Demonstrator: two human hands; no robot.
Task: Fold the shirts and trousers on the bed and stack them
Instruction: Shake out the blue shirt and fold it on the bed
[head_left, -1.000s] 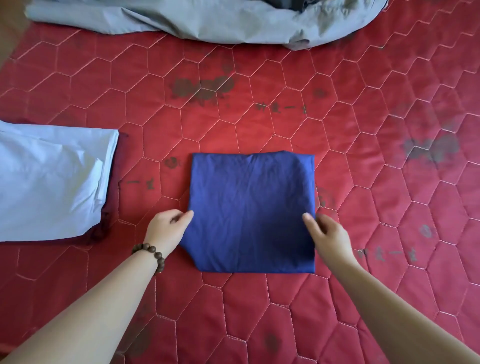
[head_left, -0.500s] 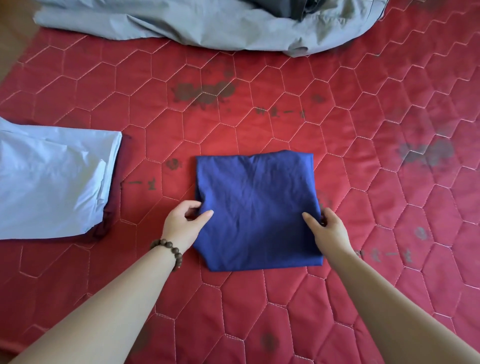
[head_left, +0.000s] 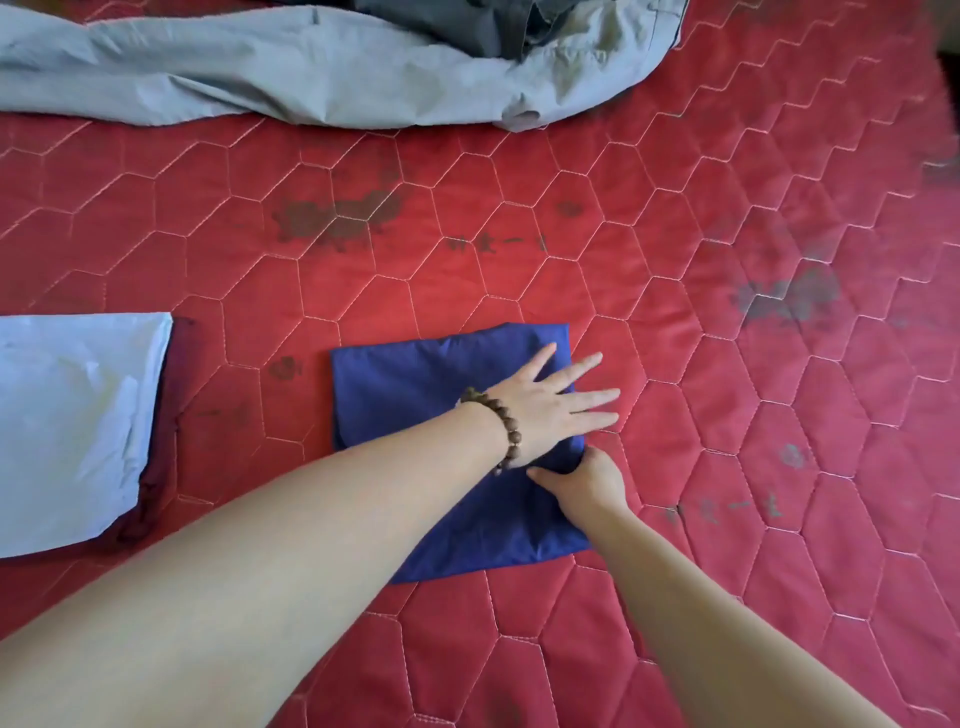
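A folded navy blue garment (head_left: 405, 395) lies in the middle of the red quilted bed (head_left: 727, 415). My left hand (head_left: 550, 405), with a bead bracelet on the wrist, lies flat and spread on the garment's right part, fingertips reaching past its right edge. My right hand (head_left: 587, 480) pinches the garment's right edge just below the left hand. A folded light blue garment (head_left: 67, 421) rests at the left on top of a dark red one (head_left: 161, 431). Unfolded grey trousers (head_left: 311, 62) stretch across the far side.
A darker grey garment (head_left: 467, 21) lies bunched on the grey trousers at the top. Dark stains mark the red cover. Bare cover spreads to the right of the blue garment and between it and the left stack.
My left hand crossed from the blue garment's left edge to its right part and now lies flat on it. The right hand kept its hold on the right edge. The camera moved closer.
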